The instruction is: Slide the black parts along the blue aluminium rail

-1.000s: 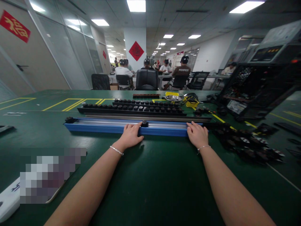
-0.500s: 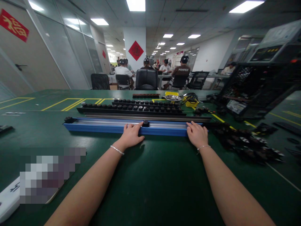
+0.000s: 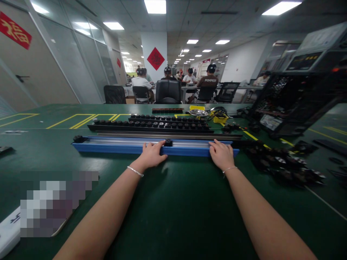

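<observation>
A long blue rail (image 3: 108, 147) with a silvery channel lies across the green table (image 3: 173, 202). My left hand (image 3: 151, 154) rests on its near edge, fingers closed over it, fingertips touching a small black piece (image 3: 168, 142) that sits in the channel. My right hand (image 3: 221, 154) lies on the rail near its right end, fingers curled over the edge. Another small black piece (image 3: 78, 138) sits at the rail's left end. Each wrist wears a thin bracelet.
Behind the rail lie a thin metal bar (image 3: 189, 136) and two black strips (image 3: 151, 126) studded with knobs. A heap of black parts (image 3: 282, 164) lies to the right, a black wire rack (image 3: 295, 104) behind it. A pixelated patch (image 3: 54, 202) sits near left. Several people sit at far tables.
My right hand has slid a little to the left along the rail. The left hand has stayed in place.
</observation>
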`<state>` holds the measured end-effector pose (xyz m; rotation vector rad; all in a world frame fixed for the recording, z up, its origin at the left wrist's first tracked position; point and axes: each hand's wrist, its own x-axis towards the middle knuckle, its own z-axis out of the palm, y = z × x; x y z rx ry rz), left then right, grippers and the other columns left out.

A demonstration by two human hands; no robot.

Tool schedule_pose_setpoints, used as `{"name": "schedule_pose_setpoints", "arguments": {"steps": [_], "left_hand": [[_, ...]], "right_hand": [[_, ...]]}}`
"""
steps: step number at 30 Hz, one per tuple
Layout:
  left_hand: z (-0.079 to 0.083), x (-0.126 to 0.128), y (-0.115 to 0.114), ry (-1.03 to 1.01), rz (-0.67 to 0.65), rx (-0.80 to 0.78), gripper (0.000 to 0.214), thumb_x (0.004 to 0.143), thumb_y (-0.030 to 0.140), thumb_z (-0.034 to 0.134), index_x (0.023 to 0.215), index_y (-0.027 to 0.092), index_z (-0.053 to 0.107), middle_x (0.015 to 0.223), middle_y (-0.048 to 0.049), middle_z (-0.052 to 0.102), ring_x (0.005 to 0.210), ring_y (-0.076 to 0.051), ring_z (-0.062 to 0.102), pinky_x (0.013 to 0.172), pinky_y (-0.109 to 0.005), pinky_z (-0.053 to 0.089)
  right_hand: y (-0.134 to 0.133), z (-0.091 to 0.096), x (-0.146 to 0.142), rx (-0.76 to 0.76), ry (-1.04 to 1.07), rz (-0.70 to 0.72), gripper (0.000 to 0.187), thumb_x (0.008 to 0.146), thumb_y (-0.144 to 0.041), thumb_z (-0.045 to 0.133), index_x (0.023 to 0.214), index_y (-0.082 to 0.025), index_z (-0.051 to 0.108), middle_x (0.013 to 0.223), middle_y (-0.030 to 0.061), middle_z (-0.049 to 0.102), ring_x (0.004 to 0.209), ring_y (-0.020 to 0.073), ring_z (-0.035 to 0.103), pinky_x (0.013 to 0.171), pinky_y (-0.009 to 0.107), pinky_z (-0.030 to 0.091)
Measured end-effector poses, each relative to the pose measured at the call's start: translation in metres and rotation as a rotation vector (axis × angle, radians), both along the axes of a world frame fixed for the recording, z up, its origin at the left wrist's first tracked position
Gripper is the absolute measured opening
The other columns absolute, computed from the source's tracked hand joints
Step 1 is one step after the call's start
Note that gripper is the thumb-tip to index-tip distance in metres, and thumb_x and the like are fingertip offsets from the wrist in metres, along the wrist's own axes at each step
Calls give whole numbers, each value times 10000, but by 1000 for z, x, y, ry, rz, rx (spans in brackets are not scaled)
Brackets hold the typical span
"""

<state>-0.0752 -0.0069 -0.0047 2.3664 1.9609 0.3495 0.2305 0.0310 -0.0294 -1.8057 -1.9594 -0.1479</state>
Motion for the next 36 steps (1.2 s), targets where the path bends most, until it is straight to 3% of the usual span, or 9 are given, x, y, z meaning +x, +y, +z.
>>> {"name": "schedule_pose_setpoints", "arguments": {"steps": [5,7,11,19,28,36], "left_hand": [[-6,7,-2,-24,-17,75,688,779,473,464,1392,207,301,1362,-100,485,1225,-328,411,1075,-567,130],[-10,10,-4,-8,-35,85,714,772,454,476,1408,206,268,1359,-97,488,1238,-326,397,1080,-581,98],[-11,15,-6,8,-17,70,738,758,459,493,1420,246,247,1318,-76,533,1233,-341,391,1067,-625,63],[-10,16,-5,-11,-26,78,722,751,459,495,1409,261,274,1295,-63,556,1199,-350,410,1046,-660,69],[-10,15,-3,18,-30,73,729,764,485,494,1423,281,258,1269,-86,567,1172,-356,428,1021,-682,84],[-14,16,-5,56,-48,91,798,763,518,504,1451,276,180,1342,-71,515,1185,-368,397,1020,-689,60]], "right_hand": [[-13,3,-56,19,-72,293,412,868,-324,381,1224,-219,559,1395,77,454,1194,238,461,1040,459,260],[-19,4,-77,19,-78,380,401,859,-306,401,1217,-209,555,1341,83,510,1192,229,461,1037,435,270],[-26,2,-100,24,-73,426,423,834,-299,446,1239,-205,518,1253,88,575,1176,229,467,1057,445,223],[-24,3,-102,-6,-85,405,441,828,-273,449,1263,-243,509,1240,58,581,1153,225,473,1059,438,198],[-19,13,-103,-41,-161,430,449,814,-259,461,1258,-258,532,1128,63,616,1058,232,512,942,371,321],[-19,13,-105,-44,-207,413,452,820,-236,445,1265,-265,516,1129,72,609,1037,230,514,909,367,327]]}}
